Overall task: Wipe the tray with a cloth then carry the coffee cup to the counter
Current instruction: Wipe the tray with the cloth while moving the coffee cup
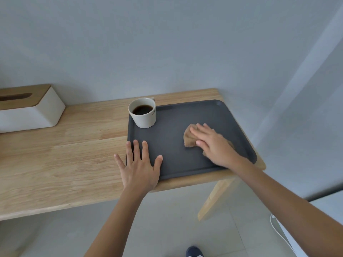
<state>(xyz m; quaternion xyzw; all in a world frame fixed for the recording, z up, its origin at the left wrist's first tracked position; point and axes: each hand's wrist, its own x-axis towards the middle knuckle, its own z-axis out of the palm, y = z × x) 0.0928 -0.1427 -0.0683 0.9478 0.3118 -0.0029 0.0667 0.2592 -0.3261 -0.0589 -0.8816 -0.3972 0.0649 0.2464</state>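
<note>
A dark grey tray point(176, 130) lies on the right end of a wooden table point(65, 154). In the tray's far left corner stands a white cup point(143, 117) holding black coffee. My right hand point(213, 143) presses flat on a tan cloth point(189, 138) in the tray's right half; most of the cloth is hidden under the palm. My left hand point(139, 166) lies flat with spread fingers across the tray's near left corner and holds nothing.
A white tissue box point(27, 110) with a wooden lid sits at the table's far left against the wall. The table's right edge and a wooden leg point(215, 197) are just beyond the tray. A white cable point(278, 232) hangs at lower right.
</note>
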